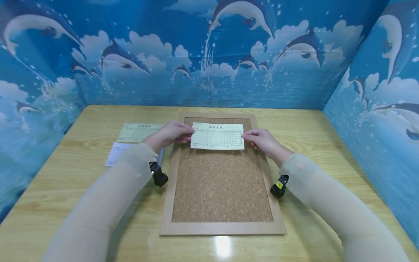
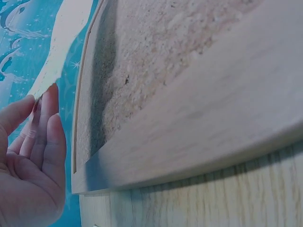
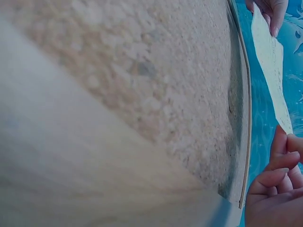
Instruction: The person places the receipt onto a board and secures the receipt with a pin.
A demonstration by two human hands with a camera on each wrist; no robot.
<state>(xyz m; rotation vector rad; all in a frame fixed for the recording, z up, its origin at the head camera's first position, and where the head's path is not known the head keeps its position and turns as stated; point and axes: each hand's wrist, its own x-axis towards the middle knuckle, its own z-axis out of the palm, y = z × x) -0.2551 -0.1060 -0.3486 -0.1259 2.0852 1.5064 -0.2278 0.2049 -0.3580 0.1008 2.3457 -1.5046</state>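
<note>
A pale yellow-green printed form slip, ruled with a table, is held over the top part of a wood-framed cork board. My left hand pinches its left edge between thumb and fingertips. At the opposite edge my right hand pinches the paper the same way. The wrist views show the slip raised off the cork, stretched between both hands. In the left wrist view the thumb and fingers of my left hand meet at the paper's end. My right hand shows its other fingers curled.
A second yellow-green form lies on the wooden table left of the board. Below it is a white sheet, partly covered by my left forearm. Dolphin-print blue cloth walls the back and sides.
</note>
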